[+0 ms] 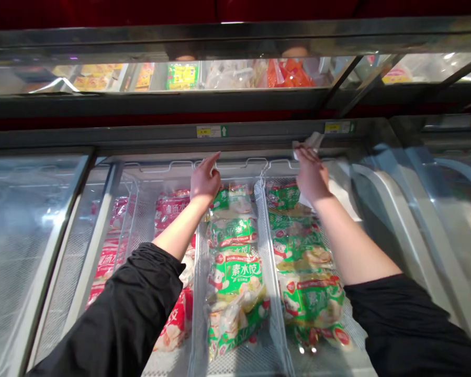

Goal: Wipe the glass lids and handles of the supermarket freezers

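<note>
My right hand [312, 175] presses a crumpled white cloth [314, 140] against the back ledge [259, 142] of an opened chest freezer. Part of the cloth hangs down beside the wrist. Further left, my left hand [206, 180] reaches to the same ledge with its index finger stretched out and the others partly bent, holding nothing. Beneath both hands lie green bags of frozen dumplings [241, 269] in wire baskets. Red bags [172, 209] fill the basket under my left forearm.
Sliding glass lids flank the opening, one on the left [27, 235] and a curved-framed one on the right [400, 220]. White wire dividers [265, 209] separate the baskets. Price labels [212, 131] sit along the back ledge. A mirrored strip [235, 73] above reflects other packages.
</note>
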